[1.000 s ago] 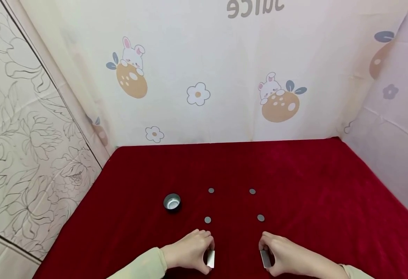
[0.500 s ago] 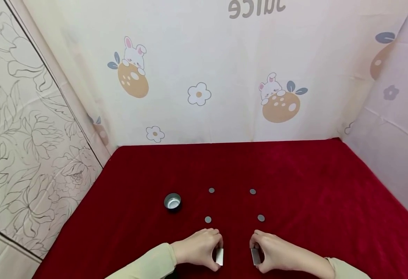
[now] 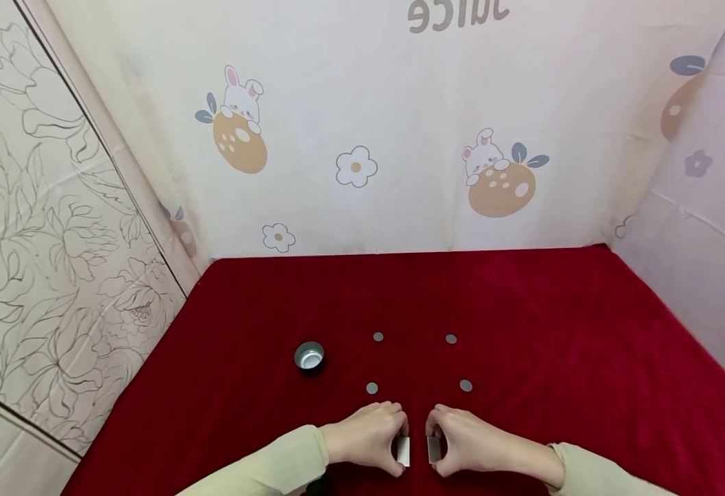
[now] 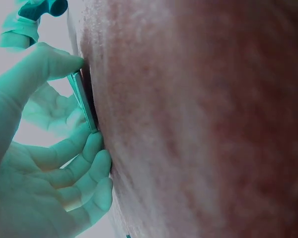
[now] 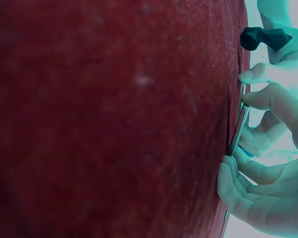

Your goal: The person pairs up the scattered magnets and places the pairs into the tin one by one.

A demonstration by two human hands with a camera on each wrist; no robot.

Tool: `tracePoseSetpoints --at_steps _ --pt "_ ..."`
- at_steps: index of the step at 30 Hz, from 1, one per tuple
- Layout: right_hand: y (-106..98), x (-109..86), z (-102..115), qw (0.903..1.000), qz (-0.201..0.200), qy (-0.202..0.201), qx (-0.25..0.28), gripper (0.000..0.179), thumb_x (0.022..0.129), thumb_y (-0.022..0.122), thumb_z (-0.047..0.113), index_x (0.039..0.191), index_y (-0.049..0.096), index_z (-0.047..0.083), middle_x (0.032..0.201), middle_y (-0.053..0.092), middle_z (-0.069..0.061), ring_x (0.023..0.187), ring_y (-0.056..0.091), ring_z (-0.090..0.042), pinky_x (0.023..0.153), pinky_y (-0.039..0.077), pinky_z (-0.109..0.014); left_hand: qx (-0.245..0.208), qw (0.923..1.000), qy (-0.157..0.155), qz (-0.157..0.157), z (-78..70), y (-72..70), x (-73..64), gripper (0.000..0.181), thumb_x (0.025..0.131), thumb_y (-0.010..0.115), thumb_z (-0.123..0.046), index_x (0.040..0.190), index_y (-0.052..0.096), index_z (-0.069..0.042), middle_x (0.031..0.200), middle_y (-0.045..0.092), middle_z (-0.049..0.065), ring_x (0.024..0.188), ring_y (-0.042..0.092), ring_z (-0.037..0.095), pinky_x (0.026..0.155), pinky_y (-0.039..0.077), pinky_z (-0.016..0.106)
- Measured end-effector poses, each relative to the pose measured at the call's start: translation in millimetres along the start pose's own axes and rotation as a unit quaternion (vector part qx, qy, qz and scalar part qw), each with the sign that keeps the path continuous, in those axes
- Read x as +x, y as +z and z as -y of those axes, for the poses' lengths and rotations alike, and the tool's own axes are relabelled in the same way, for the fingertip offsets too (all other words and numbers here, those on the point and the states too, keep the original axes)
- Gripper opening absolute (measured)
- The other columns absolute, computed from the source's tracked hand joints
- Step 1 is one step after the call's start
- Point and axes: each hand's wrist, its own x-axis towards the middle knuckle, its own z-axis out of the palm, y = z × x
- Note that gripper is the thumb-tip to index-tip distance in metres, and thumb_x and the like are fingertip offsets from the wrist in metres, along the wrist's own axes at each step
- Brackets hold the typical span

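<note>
My left hand [image 3: 371,435] pinches a small flat silver rectangular plate [image 3: 403,451] between thumb and fingertips, low in the middle of the head view. Facing it across a narrow gap, my right hand [image 3: 469,441] pinches a similar plate [image 3: 434,450], which looks darker. In the left wrist view, the thumb presses one end of the thin plate [image 4: 83,99] and fingers touch the other, close to the cloth. The right wrist view shows the other plate [image 5: 239,130] edge-on, tilted, in a like grip. The two plates appear apart.
Several flat grey discs lie beyond the hands, among them a near left disc [image 3: 372,388] and a near right disc [image 3: 466,386]. A small dark round tin [image 3: 310,348] with a silvery inside stands to their left. Red cloth [image 3: 523,310] covers the table; patterned curtains [image 3: 412,207] stand behind.
Both hands have moved toward each other, the left one rightward and the right one leftward, each still holding its plate. The gap between the plates has narrowed greatly. Discs and tin stay put.
</note>
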Motion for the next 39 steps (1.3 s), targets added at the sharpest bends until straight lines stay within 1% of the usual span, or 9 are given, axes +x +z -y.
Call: tracePoseSetpoints --at_steps 7,13,17,20,23,26,31,35,39 --pt "6.6 8.3 5.2 0.9998 -0.011 -0.002 -0.014 0.029 0.058 0.072 0.011 0.079 0.052 0.012 0.074 0.042 0.011 0.059 0.037 0.003 0.053 0.038 -0.014 -0.016 0.9997 -0.017 0.002 -4.4 -0.2 4.4 0.027 0.069 0.072 -0.032 0.084 0.057 -0.015 0.076 0.047 -0.011 0.066 0.038 -0.003 0.058 0.032 0.007" --pt "10.9 8.7 8.4 0.9992 -0.022 -0.001 -0.033 0.034 0.055 0.076 0.010 0.078 0.050 0.012 0.075 0.042 0.011 0.060 0.038 0.003 0.055 0.038 -0.015 -0.009 0.9994 -0.031 0.011 -6.2 -1.2 3.5 0.029 0.071 0.072 -0.036 0.084 0.058 -0.014 0.075 0.048 -0.011 0.067 0.039 -0.003 0.059 0.033 0.008" --pt "9.9 9.8 9.0 0.9998 -0.014 0.013 -0.009 0.036 0.056 0.077 0.011 0.080 0.050 0.011 0.076 0.042 0.010 0.061 0.039 0.002 0.055 0.039 -0.016 -0.060 0.9970 -0.046 0.015 -2.6 -5.1 0.0 0.028 0.073 0.072 -0.032 0.088 0.058 -0.013 0.080 0.050 -0.010 0.069 0.040 -0.003 0.060 0.036 0.008" --pt "8.0 10.1 8.2 0.9993 0.001 0.025 0.027 0.037 0.058 0.077 0.011 0.082 0.049 0.011 0.075 0.043 0.010 0.061 0.039 0.002 0.054 0.039 -0.016 -0.106 0.9927 -0.057 0.006 3.2 -10.6 -5.2 0.028 0.075 0.071 -0.028 0.093 0.058 -0.013 0.084 0.050 -0.010 0.072 0.044 -0.003 0.062 0.039 0.009" --pt "6.7 10.7 7.0 0.9971 0.011 0.034 0.068 0.037 0.060 0.077 0.009 0.082 0.047 0.012 0.072 0.045 0.010 0.059 0.039 0.001 0.052 0.038 -0.017 -0.141 0.9874 -0.069 -0.022 12.3 -17.0 -12.1 0.027 0.077 0.069 -0.025 0.099 0.058 -0.012 0.088 0.052 -0.009 0.077 0.048 -0.001 0.067 0.041 0.011" --pt "6.6 11.2 5.8 0.9945 0.011 0.035 0.098 0.037 0.061 0.076 0.007 0.082 0.047 0.013 0.070 0.047 0.010 0.055 0.041 0.001 0.051 0.039 -0.017 -0.168 0.9805 -0.079 -0.064 23.6 -22.0 -20.6 0.026 0.080 0.067 -0.022 0.102 0.058 -0.011 0.091 0.054 -0.006 0.081 0.052 0.003 0.070 0.043 0.014" --pt "7.3 11.4 4.7 0.9887 0.012 0.030 0.147 0.034 0.062 0.073 0.000 0.081 0.047 0.012 0.067 0.052 0.010 0.052 0.044 0.002 0.051 0.041 -0.017 -0.208 0.9637 -0.090 -0.142 42.1 -28.4 -37.7 0.024 0.082 0.064 -0.016 0.103 0.057 -0.008 0.094 0.057 0.002 0.083 0.054 0.012 0.071 0.046 0.021" --pt "6.9 11.5 2.7 0.9729 0.023 0.026 0.229 0.027 0.067 0.069 -0.003 0.081 0.049 0.006 0.064 0.058 0.005 0.054 0.048 0.001 0.053 0.043 -0.018 -0.215 0.9517 -0.104 -0.193 54.1 -33.5 -50.3 0.025 0.082 0.063 -0.014 0.105 0.057 -0.006 0.094 0.058 0.006 0.084 0.055 0.018 0.072 0.046 0.027" --pt "6.4 12.2 0.3 0.9532 0.027 0.016 0.301 0.019 0.071 0.065 -0.005 0.082 0.050 -0.001 0.065 0.060 -0.003 0.055 0.049 -0.001 0.053 0.043 -0.018 -0.195 0.9453 -0.118 -0.233 64.1 -36.5 -60.7 0.025 0.082 0.063 -0.014 0.105 0.057 -0.005 0.095 0.058 0.006 0.085 0.054 0.020 0.073 0.046 0.032"
